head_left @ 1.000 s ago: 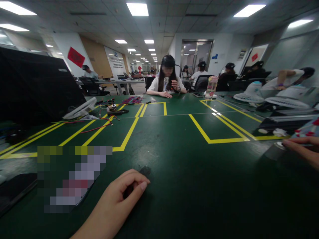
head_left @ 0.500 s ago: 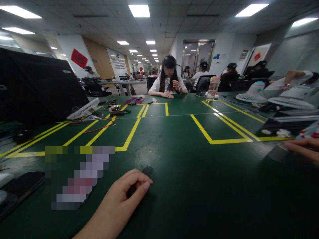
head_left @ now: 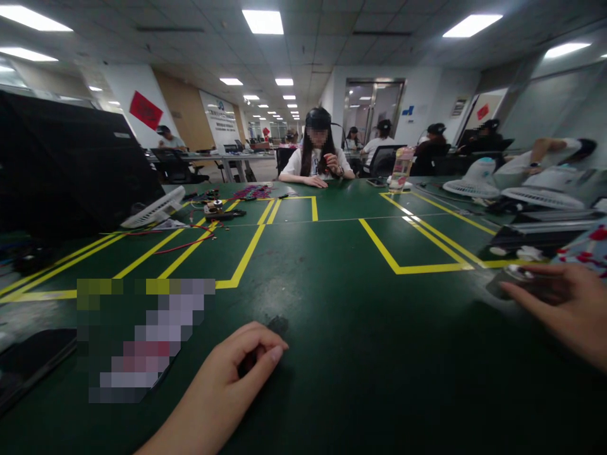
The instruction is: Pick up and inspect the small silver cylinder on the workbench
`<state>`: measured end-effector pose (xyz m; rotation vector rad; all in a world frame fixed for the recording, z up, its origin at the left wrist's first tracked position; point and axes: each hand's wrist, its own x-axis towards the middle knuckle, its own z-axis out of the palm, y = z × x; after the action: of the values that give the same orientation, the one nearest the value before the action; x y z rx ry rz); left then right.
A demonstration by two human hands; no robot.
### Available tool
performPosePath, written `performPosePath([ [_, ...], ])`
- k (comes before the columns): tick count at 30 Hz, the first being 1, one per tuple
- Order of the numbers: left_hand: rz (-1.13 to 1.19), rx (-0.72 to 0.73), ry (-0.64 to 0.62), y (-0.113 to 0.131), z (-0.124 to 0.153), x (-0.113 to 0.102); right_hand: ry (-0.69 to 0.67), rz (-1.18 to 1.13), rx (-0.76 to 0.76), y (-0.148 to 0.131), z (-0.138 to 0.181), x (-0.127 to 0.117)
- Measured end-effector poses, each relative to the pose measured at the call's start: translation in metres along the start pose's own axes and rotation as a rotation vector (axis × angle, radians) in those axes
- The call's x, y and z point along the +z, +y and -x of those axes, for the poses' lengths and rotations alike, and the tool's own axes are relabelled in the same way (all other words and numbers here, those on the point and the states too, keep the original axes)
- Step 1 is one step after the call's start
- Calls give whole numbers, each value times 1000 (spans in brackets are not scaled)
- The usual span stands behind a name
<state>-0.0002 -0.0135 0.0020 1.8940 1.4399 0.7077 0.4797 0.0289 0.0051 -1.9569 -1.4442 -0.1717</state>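
Note:
My left hand (head_left: 227, 379) rests on the green table (head_left: 360, 328) at the bottom centre. Its fingers are curled and pinch a small dark object (head_left: 277, 326) that lies flat on the mat. At the right edge, my right hand (head_left: 564, 309) reaches in, thumb above and fingers below a small dark cylindrical part (head_left: 512, 277) with a pale top. That part sits just below the yellow tape line (head_left: 427, 268).
A dark phone (head_left: 28, 363) and a blurred-out patch lie to my left. A black screen (head_left: 71, 170), a white fan (head_left: 152, 208) and red wires (head_left: 190, 240) stand far left. A person (head_left: 317, 158) sits across the table; other people work at the right, by a bottle (head_left: 401, 169).
My right hand has come further into view, moving left with the dark cylindrical part. My left hand stays in place on the small dark object.

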Motion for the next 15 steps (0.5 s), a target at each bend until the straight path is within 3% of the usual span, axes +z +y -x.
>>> performPosePath([
  [4, -28, 1, -11, 1, -1, 0, -182, -403, -325, -75, 45, 12],
  [8, -40, 7, -22, 1, 0, -2, -525, -568, -612, -154, 89, 31],
  [11, -50, 21, -18, 0, 0, -2, -643, -642, -636, -186, 103, 43],
  [15, -55, 31, -9, 2, -2, 0, -721, -656, -588, -190, 105, 50],
])
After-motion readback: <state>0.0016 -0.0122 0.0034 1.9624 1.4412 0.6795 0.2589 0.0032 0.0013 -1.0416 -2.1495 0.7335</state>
